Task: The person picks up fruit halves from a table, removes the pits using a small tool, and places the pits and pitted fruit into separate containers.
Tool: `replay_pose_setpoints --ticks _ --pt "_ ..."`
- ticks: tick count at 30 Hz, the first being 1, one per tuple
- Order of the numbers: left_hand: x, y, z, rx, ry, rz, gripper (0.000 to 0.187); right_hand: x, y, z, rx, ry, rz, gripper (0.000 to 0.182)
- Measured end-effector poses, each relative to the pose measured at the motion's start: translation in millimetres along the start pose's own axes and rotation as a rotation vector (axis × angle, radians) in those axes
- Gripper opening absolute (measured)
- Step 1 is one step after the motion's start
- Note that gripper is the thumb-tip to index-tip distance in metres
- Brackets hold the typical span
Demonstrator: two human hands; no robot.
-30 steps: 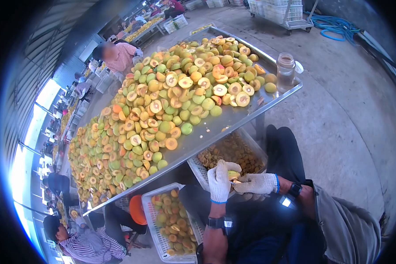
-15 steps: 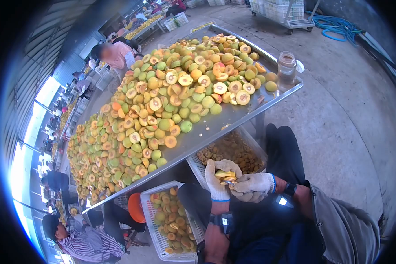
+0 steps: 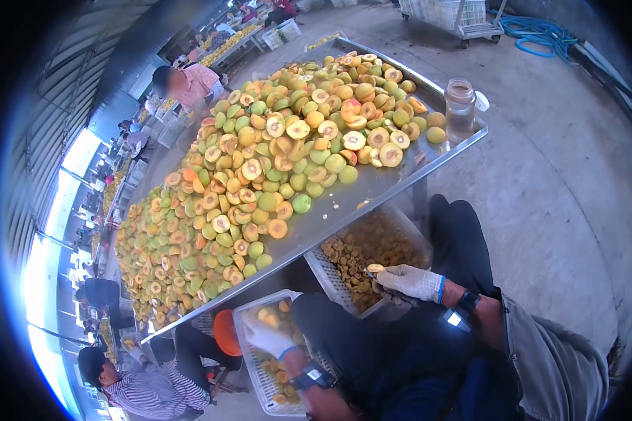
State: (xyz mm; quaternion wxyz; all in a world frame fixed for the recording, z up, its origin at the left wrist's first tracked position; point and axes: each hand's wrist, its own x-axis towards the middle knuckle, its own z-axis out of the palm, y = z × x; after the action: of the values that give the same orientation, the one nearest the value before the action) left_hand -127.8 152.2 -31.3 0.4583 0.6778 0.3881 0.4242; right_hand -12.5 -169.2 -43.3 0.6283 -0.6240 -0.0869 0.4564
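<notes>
Q. What do the fingers hold?

A. The gloved right hand point(image 3: 414, 282) has its fingers closed on a fruit half point(image 3: 376, 268), pinched at the fingertips. A small dark edge shows beside it, too small to identify. The gloved left hand point(image 3: 267, 337) is blurred over the near crate point(image 3: 254, 372); how far its fingers are open, and whether they grip anything, cannot be told.

Q. How is such handling best done?

A. In judgement: a light pinch on the rim, fingertips clear of any edge, and the left hand low over the fruit, to limit bruising.

Q. What lies further out?

A. The near crate contains cut fruit. Beyond the right hand, a second crate point(image 3: 323, 277) holds small brown pieces point(image 3: 393, 245). Above both, the metal table point(image 3: 372, 189) bears a heap of fruit halves point(image 3: 260, 175), with a clear bottle point(image 3: 460, 109) at its corner.

Q. Is any writing legible?

A. None. The wrist devices point(image 3: 314, 377) point(image 3: 469, 302) show pale patches without readable marks; no brand can be read on bottle or crates.
</notes>
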Motion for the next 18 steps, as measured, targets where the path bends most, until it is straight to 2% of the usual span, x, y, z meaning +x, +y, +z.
replay_pose_setpoints --ticks 2,4,5,7,8,9,10,12,13,15,17,18 --pt "24 -38 -42 0.117 0.004 0.040 0.043 7 3 3 0.047 0.017 0.007 0.062" --pt "28 -51 -64 0.730 0.171 0.026 0.044 15 4 2 0.081 0.160 0.198 0.063" --pt "30 -60 -70 0.734 0.172 0.033 0.044 17 9 -4 0.211 0.057 0.187 0.063" --pt "23 -61 -72 0.952 0.314 0.267 0.039 29 19 -4 0.318 0.017 0.181 0.062" --pt "22 -63 -71 0.957 0.313 0.261 0.039 32 25 -4 0.417 -0.022 0.175 0.060" --pt "25 -65 -64 0.748 0.160 0.149 0.039 29 29 -9 0.558 -0.117 0.186 0.059" --pt "26 -52 -51 0.537 0.015 0.042 0.038 30 29 -9 0.550 -0.129 0.187 0.059" --pt "13 -10 -9 0.459 -0.088 0.202 0.034 32 29 -4 0.332 -0.203 0.155 0.052" --pt "13 4 12 0.413 -0.125 0.254 0.032 22 9 -5 0.096 -0.138 0.186 0.046" --pt "24 7 54 0.256 -0.200 0.191 0.029 26 15 -4 0.132 -0.073 0.168 0.046" --pt "38 19 96 0.376 -0.227 0.410 0.030 30 28 -7 0.187 0.014 0.149 0.046" --pt "57 7 115 0.433 -0.231 0.452 0.031 29 26 -7 0.186 0.009 0.142 0.046"
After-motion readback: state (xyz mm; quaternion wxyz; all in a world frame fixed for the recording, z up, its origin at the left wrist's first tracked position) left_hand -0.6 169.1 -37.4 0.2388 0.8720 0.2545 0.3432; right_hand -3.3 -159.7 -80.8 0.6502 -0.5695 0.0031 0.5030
